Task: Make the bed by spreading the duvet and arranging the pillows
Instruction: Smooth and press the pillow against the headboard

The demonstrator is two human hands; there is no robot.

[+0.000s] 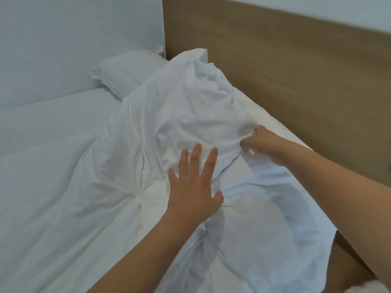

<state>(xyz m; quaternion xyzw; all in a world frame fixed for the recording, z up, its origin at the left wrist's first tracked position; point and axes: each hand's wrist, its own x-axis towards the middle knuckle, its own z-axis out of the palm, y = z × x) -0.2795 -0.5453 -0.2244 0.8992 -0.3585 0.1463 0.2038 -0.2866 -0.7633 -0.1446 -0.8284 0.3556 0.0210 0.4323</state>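
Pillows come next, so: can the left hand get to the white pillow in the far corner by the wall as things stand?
Probably yes. The open left hand is free above the crumpled white duvet, and the white pillow lies mostly exposed beyond it; only a long reach over the bunched fabric.

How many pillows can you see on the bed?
1. One pillow lies in the far corner by the wall and the headboard. The crumpled duvet may be hiding more.

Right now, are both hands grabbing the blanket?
No, only the right hand is bunched around a fold of the duvet; the left hand is open with fingers spread.
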